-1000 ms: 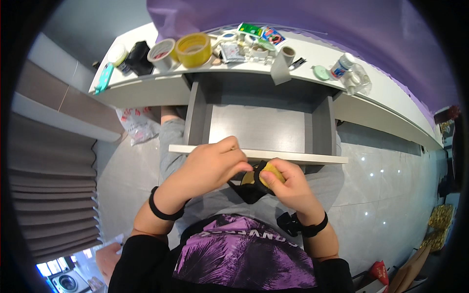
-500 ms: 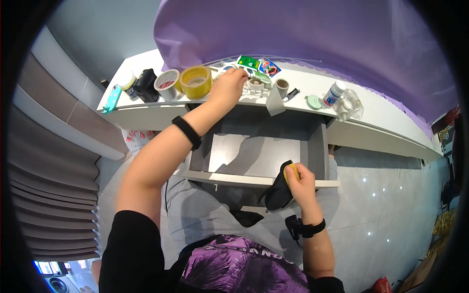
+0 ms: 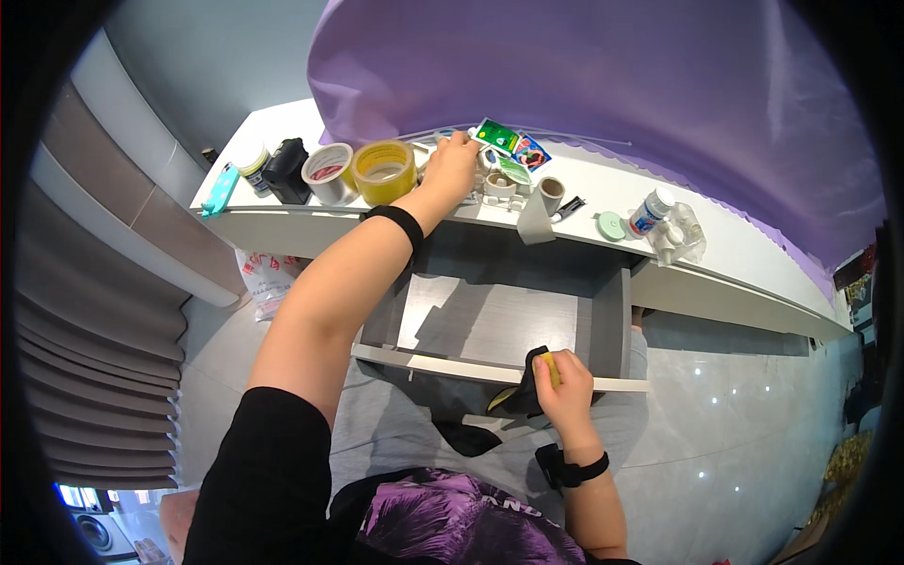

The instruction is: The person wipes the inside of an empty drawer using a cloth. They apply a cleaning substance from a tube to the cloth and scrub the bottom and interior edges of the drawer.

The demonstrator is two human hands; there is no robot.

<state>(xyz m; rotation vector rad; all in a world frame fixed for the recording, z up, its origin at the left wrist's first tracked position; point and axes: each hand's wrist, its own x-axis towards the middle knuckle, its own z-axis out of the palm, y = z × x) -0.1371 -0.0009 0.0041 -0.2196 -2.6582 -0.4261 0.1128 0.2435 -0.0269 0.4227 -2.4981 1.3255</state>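
Observation:
My left hand (image 3: 453, 167) is stretched out over the white desk top (image 3: 584, 221), fingers resting on small items beside a yellow tape roll (image 3: 383, 172); whether it grips one I cannot tell. My right hand (image 3: 566, 380) is closed on a black and yellow object (image 3: 529, 388) at the front edge of the open grey drawer (image 3: 490, 325), which is pulled out toward my lap.
On the desk stand a white tape roll (image 3: 328, 174), a black box (image 3: 286, 170), a teal item (image 3: 218, 189), colourful packets (image 3: 508, 151), a small cardboard roll (image 3: 550, 194), a green lid (image 3: 611, 225) and small bottles (image 3: 664, 226). A purple curtain (image 3: 603, 85) hangs behind.
My left hand left my lap and reached up to the desk top, then shifted right along it. The right hand stayed at the drawer's front edge holding the black and yellow object.

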